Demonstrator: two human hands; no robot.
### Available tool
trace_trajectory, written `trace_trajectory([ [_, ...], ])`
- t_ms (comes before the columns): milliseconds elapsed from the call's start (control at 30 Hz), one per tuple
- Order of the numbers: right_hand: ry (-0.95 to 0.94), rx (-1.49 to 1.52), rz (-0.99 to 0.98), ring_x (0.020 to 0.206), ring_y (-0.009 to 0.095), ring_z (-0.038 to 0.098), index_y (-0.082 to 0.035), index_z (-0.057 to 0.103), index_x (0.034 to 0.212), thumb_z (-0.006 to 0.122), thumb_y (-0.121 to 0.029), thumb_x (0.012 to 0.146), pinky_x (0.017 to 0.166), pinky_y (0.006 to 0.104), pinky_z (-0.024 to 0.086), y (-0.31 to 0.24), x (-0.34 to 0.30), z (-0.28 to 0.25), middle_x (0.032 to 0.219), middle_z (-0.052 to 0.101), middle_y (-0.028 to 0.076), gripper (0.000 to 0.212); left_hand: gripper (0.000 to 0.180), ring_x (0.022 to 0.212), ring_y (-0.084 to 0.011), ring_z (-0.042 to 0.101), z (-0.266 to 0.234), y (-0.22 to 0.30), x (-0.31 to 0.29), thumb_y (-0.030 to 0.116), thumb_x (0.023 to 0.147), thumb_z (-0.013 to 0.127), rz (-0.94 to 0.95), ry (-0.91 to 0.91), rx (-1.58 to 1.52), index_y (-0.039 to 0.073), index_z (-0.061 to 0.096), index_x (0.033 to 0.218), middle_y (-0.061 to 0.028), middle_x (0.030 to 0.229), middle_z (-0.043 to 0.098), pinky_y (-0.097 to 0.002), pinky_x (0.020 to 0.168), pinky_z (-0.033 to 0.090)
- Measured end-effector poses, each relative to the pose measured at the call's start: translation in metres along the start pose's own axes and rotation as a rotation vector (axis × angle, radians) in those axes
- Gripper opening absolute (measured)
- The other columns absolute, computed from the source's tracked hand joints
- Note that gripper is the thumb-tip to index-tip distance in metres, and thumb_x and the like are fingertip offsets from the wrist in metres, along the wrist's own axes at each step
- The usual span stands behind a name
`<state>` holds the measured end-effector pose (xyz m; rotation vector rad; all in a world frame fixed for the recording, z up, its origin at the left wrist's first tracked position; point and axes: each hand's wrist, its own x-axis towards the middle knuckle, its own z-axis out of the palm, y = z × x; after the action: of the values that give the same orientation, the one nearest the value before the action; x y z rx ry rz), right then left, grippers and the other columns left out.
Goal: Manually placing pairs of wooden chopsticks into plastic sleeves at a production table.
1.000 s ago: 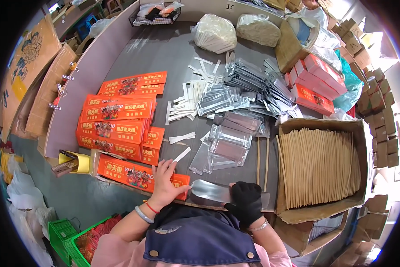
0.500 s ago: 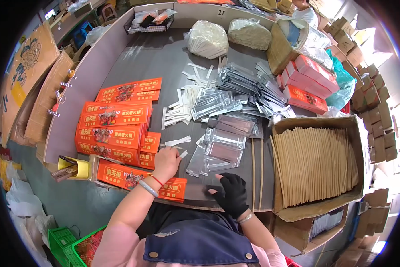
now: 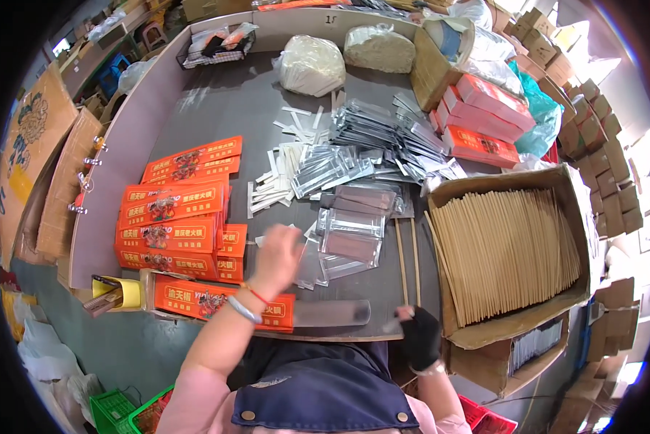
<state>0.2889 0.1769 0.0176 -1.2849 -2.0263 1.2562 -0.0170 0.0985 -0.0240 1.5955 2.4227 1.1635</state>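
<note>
My left hand [image 3: 278, 257], wearing a red cord and a pale bangle, is smeared by motion over the table between the red printed sleeves [image 3: 167, 235] and the flat silver-clear packets [image 3: 352, 235]. Whether it holds anything is unclear. At the table's front edge my right hand [image 3: 420, 338], in a black fingerless glove, has its fingertips by the near ends of two wooden chopsticks [image 3: 416, 264]; its grip is blurred. Between my hands, a red sleeve [image 3: 209, 298] lies along the front edge, and a translucent strip [image 3: 332, 312] extends from its right end.
White paper strips [image 3: 276, 173] and silver packets [image 3: 372, 130] lie heaped mid-table. A cardboard box of chopsticks [image 3: 509, 253] stands at the right. Behind are red bundles [image 3: 480, 119] and plastic-wrapped bundles [image 3: 310, 65]. A yellow holder [image 3: 126, 293] sits at the left corner.
My left hand has risen slightly away from the front sleeve. My right hand has moved right toward the chopsticks' near ends, uncovering the translucent strip. The whole view has shifted a little.
</note>
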Motion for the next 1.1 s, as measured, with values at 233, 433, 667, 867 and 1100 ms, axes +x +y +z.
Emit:
trace_trajectory([
  [233, 0.094, -0.971, 0.396, 0.079, 0.038, 0.063, -0.009, 0.064, 0.083, 0.061, -0.027, 0.085, 0.072, 0.0480, 0.051, 0.209, -0.175, -0.101, 0.087, 0.066, 0.015, 0.019, 0.013, 0.086, -0.0351, 0.057, 0.012, -0.070, -0.009, 0.005, 0.076, 0.073, -0.131, -0.098, 0.175, 0.005, 0.064, 0.085, -0.0123, 0.085, 0.059, -0.0447, 0.074, 0.047],
  [433, -0.315, -0.931, 1.162, 0.107, 0.038, 0.063, -0.007, 0.068, 0.112, 0.060, -0.050, 0.083, 0.091, 0.0474, 0.051, 0.249, -0.251, -0.124, 0.113, 0.066, 0.023, 0.052, 0.011, 0.083, -0.0344, 0.058, 0.000, -0.048, -0.003, 0.005, 0.076, 0.072, -0.013, -0.110, 0.219, 0.006, 0.063, 0.082, -0.0119, 0.083, 0.059, -0.0439, 0.071, 0.048],
  [667, 0.338, -0.707, -0.014, 0.070, 0.036, 0.059, -0.004, 0.066, 0.087, 0.071, -0.023, 0.084, 0.068, 0.0415, 0.049, 0.116, -0.063, -0.058, 0.082, 0.065, 0.015, 0.020, 0.014, 0.091, -0.0322, 0.057, 0.050, 0.020, 0.043, 0.001, 0.077, 0.067, 0.323, -0.221, -0.108, 0.004, 0.057, 0.085, -0.0120, 0.093, 0.061, -0.0407, 0.078, 0.047],
  [867, 0.398, -0.548, -0.170, 0.074, 0.032, 0.061, -0.002, 0.064, 0.100, 0.079, -0.026, 0.076, 0.072, 0.0403, 0.050, 0.061, 0.012, -0.005, 0.083, 0.063, 0.013, 0.037, 0.013, 0.107, -0.0309, 0.052, 0.090, 0.016, 0.064, 0.006, 0.077, 0.067, 0.319, -0.017, -0.009, 0.007, 0.059, 0.086, -0.0080, 0.109, 0.057, -0.0439, 0.090, 0.042],
  [1100, 0.039, -0.537, 0.257, 0.087, 0.036, 0.061, -0.008, 0.057, 0.092, 0.072, -0.029, 0.079, 0.074, 0.0463, 0.049, 0.070, 0.024, -0.002, 0.090, 0.061, 0.014, 0.029, 0.011, 0.113, -0.0299, 0.049, 0.083, 0.022, 0.085, 0.008, 0.076, 0.069, 0.342, 0.113, 0.128, 0.008, 0.060, 0.083, -0.0080, 0.115, 0.055, -0.0461, 0.093, 0.039],
])
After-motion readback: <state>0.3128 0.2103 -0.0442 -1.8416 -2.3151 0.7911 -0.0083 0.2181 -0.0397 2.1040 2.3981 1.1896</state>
